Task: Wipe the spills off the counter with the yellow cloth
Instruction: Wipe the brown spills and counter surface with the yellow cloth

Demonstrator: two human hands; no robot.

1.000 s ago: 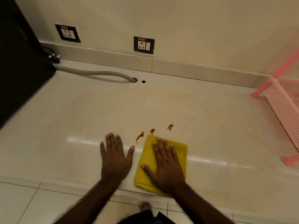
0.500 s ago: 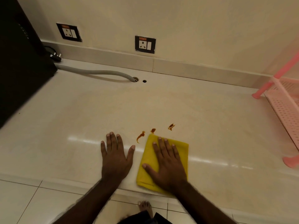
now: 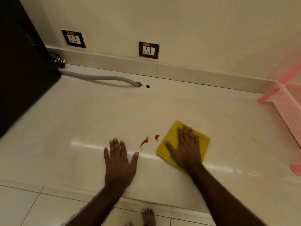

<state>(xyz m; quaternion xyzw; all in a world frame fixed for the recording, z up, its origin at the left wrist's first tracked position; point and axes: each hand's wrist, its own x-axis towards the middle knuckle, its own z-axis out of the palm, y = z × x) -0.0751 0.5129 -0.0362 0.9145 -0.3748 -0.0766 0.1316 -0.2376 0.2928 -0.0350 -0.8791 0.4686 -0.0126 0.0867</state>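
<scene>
The folded yellow cloth [image 3: 170, 134] lies on the pale counter [image 3: 162, 108] near its front edge. My right hand [image 3: 185, 149] presses flat on the cloth, fingers spread and pointing away from me. Just left of the cloth are two brown spills: a small blot [image 3: 156, 137] beside the cloth's left edge and a longer curved streak [image 3: 144, 143]. My left hand [image 3: 118, 162] rests palm down on the bare counter, left of the streak, holding nothing.
A black appliance [image 3: 24, 70] fills the left side. From behind it a grey hose [image 3: 101, 77] runs into a hole in the counter. A pink plastic rack [image 3: 290, 111] stands at the right edge. Two wall sockets [image 3: 149, 50] sit above the backsplash.
My right hand has slid the cloth to the right and away from me. The rightmost spill no longer shows where the cloth now lies. My left hand has stayed put.
</scene>
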